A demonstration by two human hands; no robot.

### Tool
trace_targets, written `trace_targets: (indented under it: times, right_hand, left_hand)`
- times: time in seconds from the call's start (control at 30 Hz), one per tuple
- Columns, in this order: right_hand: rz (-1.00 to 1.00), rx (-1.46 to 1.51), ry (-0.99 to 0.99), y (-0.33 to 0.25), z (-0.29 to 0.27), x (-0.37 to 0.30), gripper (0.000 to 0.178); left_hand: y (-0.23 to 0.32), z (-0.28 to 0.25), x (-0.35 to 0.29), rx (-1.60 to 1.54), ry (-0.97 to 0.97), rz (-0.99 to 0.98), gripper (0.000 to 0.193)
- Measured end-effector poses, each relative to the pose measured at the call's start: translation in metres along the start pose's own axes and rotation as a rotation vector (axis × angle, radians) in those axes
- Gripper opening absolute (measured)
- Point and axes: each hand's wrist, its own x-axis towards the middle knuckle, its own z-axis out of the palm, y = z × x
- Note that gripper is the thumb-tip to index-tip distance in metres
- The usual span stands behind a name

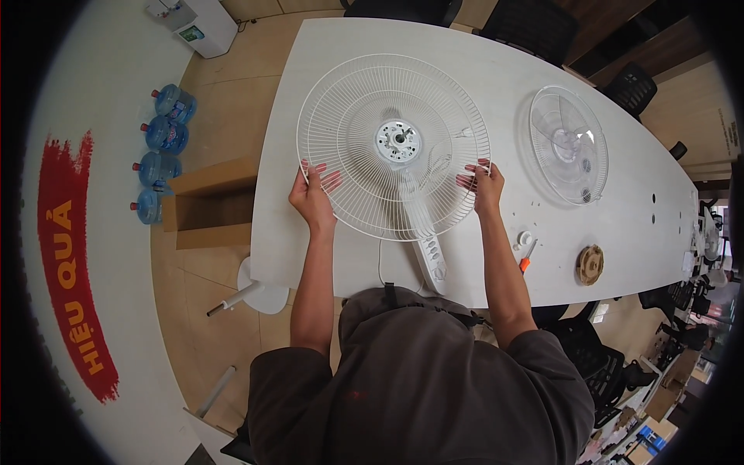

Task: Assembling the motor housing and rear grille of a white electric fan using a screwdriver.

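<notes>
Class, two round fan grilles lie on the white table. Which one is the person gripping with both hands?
The white wire grille mounted on the fan motor, held by left hand and right hand. The clear grille lies untouched.

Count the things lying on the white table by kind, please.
Wire fan guard on the fan body, held by left hand and right hand: 1
Clear blade with guard: 1
Orange-handled screwdriver: 1
Brown disc: 1
Small white cap: 1
Total: 5

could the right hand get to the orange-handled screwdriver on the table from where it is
Probably yes. The right hand grips the white fan grille at its rim, and the orange-handled screwdriver lies on bare table just beside that forearm, with nothing between; the hand would have to let go first.
</notes>
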Motion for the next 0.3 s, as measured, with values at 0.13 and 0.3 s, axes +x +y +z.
trace_targets:
  times: [0.13, 0.3]
  right_hand:
    - [-0.002, -0.023, 0.003, -0.018, 0.003, -0.004, 0.021]
    - [0.028, -0.107, -0.018, -0.032, 0.009, 0.009, 0.020]
  left_hand:
    - [0.008, 0.000, -0.005, -0.056, 0.025, -0.070, 0.033]
    - [0.014, -0.003, -0.002, -0.128, 0.058, -0.203, 0.041]
